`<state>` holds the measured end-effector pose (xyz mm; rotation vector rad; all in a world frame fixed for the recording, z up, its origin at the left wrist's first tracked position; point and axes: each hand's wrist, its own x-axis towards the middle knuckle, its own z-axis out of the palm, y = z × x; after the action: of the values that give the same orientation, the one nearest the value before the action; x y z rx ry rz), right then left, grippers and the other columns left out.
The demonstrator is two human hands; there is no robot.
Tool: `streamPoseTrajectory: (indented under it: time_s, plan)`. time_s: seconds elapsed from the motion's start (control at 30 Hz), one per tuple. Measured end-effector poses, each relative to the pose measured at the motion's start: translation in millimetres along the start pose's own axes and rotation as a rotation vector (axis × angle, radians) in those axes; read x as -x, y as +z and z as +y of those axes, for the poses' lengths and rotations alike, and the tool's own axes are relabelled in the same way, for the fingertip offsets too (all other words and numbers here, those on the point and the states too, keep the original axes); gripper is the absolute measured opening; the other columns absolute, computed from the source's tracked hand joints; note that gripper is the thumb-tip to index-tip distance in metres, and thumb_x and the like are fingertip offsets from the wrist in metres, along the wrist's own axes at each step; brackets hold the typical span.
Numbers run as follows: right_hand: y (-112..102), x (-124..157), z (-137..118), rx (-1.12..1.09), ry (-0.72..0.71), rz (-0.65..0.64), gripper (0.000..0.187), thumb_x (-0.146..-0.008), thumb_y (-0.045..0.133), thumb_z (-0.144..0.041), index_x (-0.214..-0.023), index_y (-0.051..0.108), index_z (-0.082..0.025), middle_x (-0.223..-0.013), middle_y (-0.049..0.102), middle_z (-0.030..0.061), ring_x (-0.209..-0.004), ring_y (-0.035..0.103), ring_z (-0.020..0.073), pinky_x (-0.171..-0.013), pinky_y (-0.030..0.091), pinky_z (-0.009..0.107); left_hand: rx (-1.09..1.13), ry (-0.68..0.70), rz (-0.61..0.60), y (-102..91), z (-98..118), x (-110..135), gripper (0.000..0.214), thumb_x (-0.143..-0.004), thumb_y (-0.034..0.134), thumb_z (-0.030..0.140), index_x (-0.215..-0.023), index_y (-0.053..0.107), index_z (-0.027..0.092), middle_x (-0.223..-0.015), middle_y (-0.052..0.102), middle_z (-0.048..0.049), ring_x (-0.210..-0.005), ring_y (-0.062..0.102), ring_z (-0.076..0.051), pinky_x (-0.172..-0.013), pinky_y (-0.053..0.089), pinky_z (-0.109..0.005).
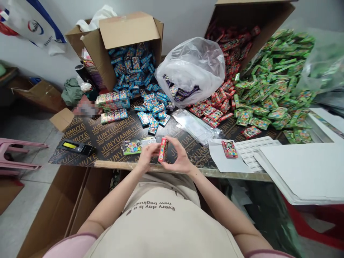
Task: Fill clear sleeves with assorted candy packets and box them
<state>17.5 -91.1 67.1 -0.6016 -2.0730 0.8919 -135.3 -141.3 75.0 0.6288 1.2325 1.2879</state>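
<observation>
My left hand (146,154) and my right hand (177,157) meet at the table's near edge, both closed round a small red packet (162,149) held upright between them. Just left of my hands a green packet (132,146) lies flat on the table beside a pale slip (148,142). Another red packet (229,149) rests on a white sheet (223,161) to my right. The dark printed tabletop (107,134) carries everything.
Blue packets (150,111) spill from an open carton (126,32); red packets (215,105) and green packets (274,89) are heaped at the right. A clear plastic bag (193,64), clear sleeves (197,125), white sheets (303,168), a black-and-yellow tool (76,147), floor cartons (67,208).
</observation>
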Motion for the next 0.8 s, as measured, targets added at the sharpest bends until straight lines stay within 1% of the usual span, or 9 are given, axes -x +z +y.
streamPoseTrajectory:
  time_s: [0.07, 0.13, 0.2, 0.33, 0.43, 0.53, 0.63, 0.7, 0.8]
  plan:
    - [4.0, 3.0, 0.8, -0.207, 0.052, 0.006, 0.095, -0.071, 0.071, -0.028, -0.150, 0.018, -0.032, -0.139, 0.048, 0.0091, -0.123, 0.053, 0.0278, -0.105, 0.042, 0.046, 0.169, -0.222, -0.133, -6.9, -0.9, -0.8, 0.045, -0.064, 0.073, 0.056, -0.082, 0.071, 0.015, -0.077, 0.070, -0.0067, -0.066, 0.062, -0.017, -0.062, 0.050, -0.028]
    - [5.9, 5.4, 5.0, -0.272, 0.080, -0.060, 0.096, -0.072, 0.070, -0.027, -0.150, 0.016, -0.032, -0.141, 0.045, 0.0086, -0.125, 0.051, 0.0267, -0.107, 0.042, 0.044, 0.243, -0.313, -0.150, -12.5, -3.1, -2.5, 0.042, -0.058, 0.081, 0.047, -0.081, 0.071, 0.014, -0.074, 0.070, -0.0059, -0.062, 0.061, -0.015, -0.060, 0.049, -0.027]
    - [5.5, 6.2, 11.3, -0.197, 0.078, -0.122, 0.093, -0.071, 0.073, -0.030, -0.149, 0.022, -0.032, -0.144, 0.042, 0.0086, -0.130, 0.046, 0.0282, -0.111, 0.037, 0.046, 0.235, -0.272, -0.050, -15.8, -7.4, -5.7, 0.040, -0.052, 0.086, 0.039, -0.078, 0.070, 0.012, -0.070, 0.069, -0.0039, -0.058, 0.059, -0.012, -0.059, 0.048, -0.025]
    - [1.3, 3.6, 22.2, 0.055, 0.044, -0.168, 0.086, -0.070, 0.075, -0.037, -0.145, 0.033, -0.027, -0.141, 0.044, 0.0118, -0.132, 0.041, 0.0322, -0.109, 0.032, 0.051, 0.052, -0.131, 0.083, -17.2, -19.3, -16.2, 0.040, -0.052, 0.087, 0.042, -0.068, 0.065, 0.012, -0.058, 0.063, 0.0002, -0.049, 0.053, -0.009, -0.052, 0.042, -0.022]
    - [-2.4, 0.7, 28.1, 0.196, 0.053, -0.159, 0.075, -0.069, 0.073, -0.034, -0.137, 0.043, -0.025, -0.128, 0.054, 0.0112, -0.122, 0.049, 0.0313, -0.102, 0.036, 0.050, -0.217, -0.018, 0.045, -24.0, -21.9, -26.3, 0.044, -0.061, 0.080, 0.052, -0.075, 0.067, 0.012, -0.059, 0.063, -0.0010, -0.051, 0.054, -0.012, -0.052, 0.043, -0.024]
    - [-7.9, -1.1, 40.8, 0.327, 0.088, -0.081, 0.072, -0.066, 0.073, -0.036, -0.133, 0.047, -0.025, -0.124, 0.056, 0.0103, -0.119, 0.051, 0.0315, -0.103, 0.032, 0.050, -0.740, 0.274, 0.004, -45.8, -14.6, -38.8, 0.061, -0.070, 0.073, 0.055, -0.115, 0.065, 0.015, -0.100, 0.070, -0.0121, -0.091, 0.065, -0.026, -0.082, 0.051, -0.039]
    - [-12.0, -0.5, 63.4, 0.472, 0.134, 0.008, 0.070, -0.067, 0.072, -0.040, -0.131, 0.049, -0.025, -0.124, 0.059, 0.0101, -0.119, 0.052, 0.0322, -0.108, 0.022, 0.052, -1.286, 0.523, -0.069, -76.9, -11.1, -51.9, 0.091, -0.061, 0.081, 0.052, -0.139, 0.047, 0.018, -0.140, 0.049, -0.0187, -0.130, 0.044, -0.037, -0.110, 0.028, -0.056]
    - [-10.9, 1.3, 79.4, 0.524, 0.145, 0.019, 0.068, -0.069, 0.071, -0.041, -0.131, 0.049, -0.025, -0.123, 0.060, 0.0101, -0.119, 0.052, 0.0320, -0.110, 0.017, 0.053, -1.476, 0.537, -0.127, -94.2, -17.0, -58.5, 0.100, -0.061, 0.081, 0.051, -0.145, 0.038, 0.018, -0.139, 0.048, -0.0196, -0.130, 0.042, -0.037, -0.113, 0.022, -0.059]
    - [-3.1, 5.4, 96.9, 0.509, 0.132, -0.057, 0.067, -0.069, 0.071, -0.041, -0.130, 0.049, -0.024, -0.125, 0.061, 0.0105, -0.121, 0.052, 0.0316, -0.111, 0.013, 0.054, -1.529, 0.545, -0.147, -107.6, -32.5, -63.2, 0.100, -0.071, 0.074, 0.052, -0.150, 0.025, 0.017, -0.130, 0.052, -0.0171, -0.123, 0.048, -0.032, -0.113, 0.025, -0.055]
